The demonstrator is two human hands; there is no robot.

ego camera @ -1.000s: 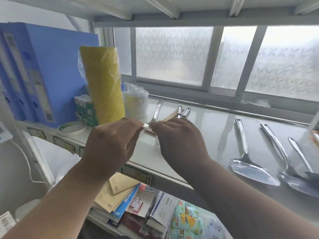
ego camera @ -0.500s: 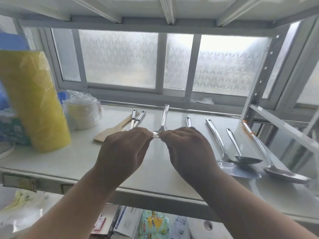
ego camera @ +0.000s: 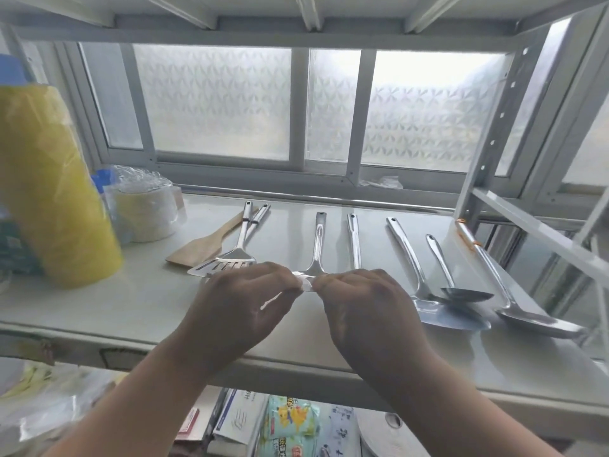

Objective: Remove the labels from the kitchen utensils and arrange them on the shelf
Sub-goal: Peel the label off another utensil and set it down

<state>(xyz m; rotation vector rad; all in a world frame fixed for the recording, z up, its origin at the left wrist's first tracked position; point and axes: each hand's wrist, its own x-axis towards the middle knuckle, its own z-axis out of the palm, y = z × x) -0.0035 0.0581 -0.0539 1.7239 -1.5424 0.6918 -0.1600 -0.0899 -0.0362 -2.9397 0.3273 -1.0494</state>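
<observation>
Both hands meet over the middle of the shelf (ego camera: 99,311), near its front edge. The left hand (ego camera: 244,301) and right hand (ego camera: 369,308) pinch a small clear strip (ego camera: 304,285) between their fingertips; whether it is a label is hard to tell. Behind them a spatula (ego camera: 318,245) lies with its blade hidden by the fingers. A slotted turner (ego camera: 230,258) lies left of it, a ladle (ego camera: 514,291) toward the right edge. A yellow roll (ego camera: 49,209) is cut off at the left.
</observation>
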